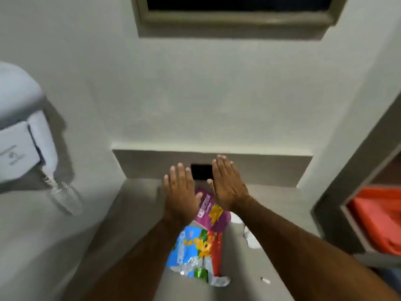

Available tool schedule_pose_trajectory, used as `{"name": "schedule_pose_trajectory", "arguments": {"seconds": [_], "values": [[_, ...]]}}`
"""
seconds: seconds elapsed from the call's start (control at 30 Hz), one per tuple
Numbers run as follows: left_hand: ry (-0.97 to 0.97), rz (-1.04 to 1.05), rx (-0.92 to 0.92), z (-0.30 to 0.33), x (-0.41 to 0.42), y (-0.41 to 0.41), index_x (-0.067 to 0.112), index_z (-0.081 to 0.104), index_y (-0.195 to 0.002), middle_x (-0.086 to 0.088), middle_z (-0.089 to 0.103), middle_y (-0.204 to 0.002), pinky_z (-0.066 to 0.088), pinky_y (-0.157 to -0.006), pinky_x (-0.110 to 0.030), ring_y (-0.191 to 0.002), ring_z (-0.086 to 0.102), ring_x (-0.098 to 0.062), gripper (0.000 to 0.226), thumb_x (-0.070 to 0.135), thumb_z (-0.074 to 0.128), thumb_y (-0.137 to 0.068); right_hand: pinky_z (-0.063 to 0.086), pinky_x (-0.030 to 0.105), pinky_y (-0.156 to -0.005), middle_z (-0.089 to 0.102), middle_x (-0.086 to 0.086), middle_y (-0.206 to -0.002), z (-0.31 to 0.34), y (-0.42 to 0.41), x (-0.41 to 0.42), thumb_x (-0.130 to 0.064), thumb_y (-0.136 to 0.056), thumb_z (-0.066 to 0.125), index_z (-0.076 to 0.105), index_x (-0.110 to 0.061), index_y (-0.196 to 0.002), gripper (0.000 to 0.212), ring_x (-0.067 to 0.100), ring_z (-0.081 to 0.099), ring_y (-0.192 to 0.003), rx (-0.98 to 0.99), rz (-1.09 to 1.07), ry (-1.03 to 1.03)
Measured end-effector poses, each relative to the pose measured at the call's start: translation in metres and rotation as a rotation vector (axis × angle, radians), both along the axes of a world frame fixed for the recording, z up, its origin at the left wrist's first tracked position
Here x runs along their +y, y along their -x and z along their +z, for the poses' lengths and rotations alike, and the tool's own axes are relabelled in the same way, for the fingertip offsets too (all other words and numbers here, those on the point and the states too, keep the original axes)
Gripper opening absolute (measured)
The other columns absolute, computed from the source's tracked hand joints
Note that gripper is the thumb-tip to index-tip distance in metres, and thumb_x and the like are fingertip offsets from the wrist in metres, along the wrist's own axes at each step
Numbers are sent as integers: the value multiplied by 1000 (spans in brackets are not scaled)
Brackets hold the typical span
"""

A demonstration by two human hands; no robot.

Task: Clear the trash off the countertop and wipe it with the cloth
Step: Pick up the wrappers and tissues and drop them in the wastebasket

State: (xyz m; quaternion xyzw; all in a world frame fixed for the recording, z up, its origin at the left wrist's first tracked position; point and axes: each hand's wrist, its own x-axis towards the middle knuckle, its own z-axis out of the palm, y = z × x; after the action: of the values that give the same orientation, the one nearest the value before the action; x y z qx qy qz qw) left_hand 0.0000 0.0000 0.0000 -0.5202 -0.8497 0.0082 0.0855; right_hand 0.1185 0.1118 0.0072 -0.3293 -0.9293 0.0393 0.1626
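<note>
- Window (235, 9): set high in the white wall (217, 94), dark pane, grey-beige frame.
- White appliance (19, 135): mounted on the left wall, partly cut off by the picture edge; markings blurred.
- Clear hose (63, 196): ribbed, hangs from the appliance's lower right corner, running down and to the right.
- Black rectangle (201, 171): on the low grey upstand below the wall.
- Shelf unit (355, 192): grey, at right, holding an orange-red item (382, 216).
</note>
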Motion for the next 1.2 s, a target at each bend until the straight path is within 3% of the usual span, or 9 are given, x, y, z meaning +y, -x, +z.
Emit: {"name": "schedule_pose_trajectory", "arguments": {"seconds": [0.1, 0.2, 0.37, 0.47, 0.57, 0.73, 0.93, 1.03, 1.2], "values": [[273, 265, -237, -56, -18, -8, 2, 32, -149, -31, 38, -151, 29, -114, -62, -140, 35, -46, 82, 59, 43, -92, 23, 49, -117, 18, 22, -160, -56, 19, -8, -44, -97, 44, 19, -2, -152, 74, 40, 22, -143, -289, -26, 204], [403, 367, -485, -87, -37, -17, 7, 49, -139, -17, 57, -140, 46, -107, -48, -128, 54, -36, 85, 71, 49, -83, 39, 52, -104, 18, 23, -157, -96, 34, -18, -45, -91, 57, 19, -17, -153, 78, 45, 38, -132, -465, -78, 361], [527, 203, -332, -97, -35, -25, -3, 37, -144, -21, 48, -147, 39, -113, -49, -135, 47, -38, 62, 40, 46, -100, 51, 41, -88, 66, 10, -120, -99, 69, -9, -26, -93, 55, 65, -21, -120, 29, 31, 64, -107, -580, 27, 172], [451, 184, -309, -99, -37, -23, 2, 43, -133, -15, 60, -134, 47, -106, -43, -124, 58, -33, 37, 16, 44, -99, 54, 35, -74, 72, 9, -104, -100, 77, -11, -18, -90, 62, 71, -10, -105, 20, 29, 69, -94, -571, 11, 199], [339, 203, -343, -94, -44, -18, 10, 47, -129, -9, 65, -127, 48, -99, -35, -120, 62, -27, 30, 15, 47, -99, 50, 33, -69, 71, 11, -101, -106, 79, -19, -17, -90, 61, 71, -7, -102, 18, 30, 68, -93, -537, -10, 265], [211, 211, -450, -75, -58, -8, 15, 47, -134, -9, 65, -127, 48, -97, -41, -117, 62, -31, 33, 29, 39, -104, 43, 30, -67, 66, 9, -84, -99, 58, -28, -14, -90, 60, 71, -9, -97, 14, 29, 68, -89, -250, 8, 411], [-73, 273, -465, -13, -78, -18, 10, 51, -128, -22, 70, -111, 52, -86, -47, -102, 66, -43, 33, 12, 54, -95, 53, 31, -68, 73, 12, -84, -51, 7, -73, -4, -81, 66, 74, -7, -85, 9, 25, 66, -77, 372, 1, 335], [-226, 195, -523, 13, -106, -70, 8, 50, -137, -26, 70, -113, 54, -86, -48, -99, 68, -45, 45, 5, 56, -93, 44, 23, -66, 72, 9, -81, -34, -64, -120, -2, -74, 73, 72, -5, -80, 7, 20, 63, -74, 693, -45, 251], [-209, -194, -795, -5, -158, -205, 6, 58, -137, -3, 69, -124, 47, -98, -22, -113, 66, -18, 59, 8, 79, -82, 37, 2, -76, 66, -8, -92, -60, -227, -231, -20, -74, 69, 65, -26, -94, 21, 5, 61, -82, 835, -365, 346]]}}
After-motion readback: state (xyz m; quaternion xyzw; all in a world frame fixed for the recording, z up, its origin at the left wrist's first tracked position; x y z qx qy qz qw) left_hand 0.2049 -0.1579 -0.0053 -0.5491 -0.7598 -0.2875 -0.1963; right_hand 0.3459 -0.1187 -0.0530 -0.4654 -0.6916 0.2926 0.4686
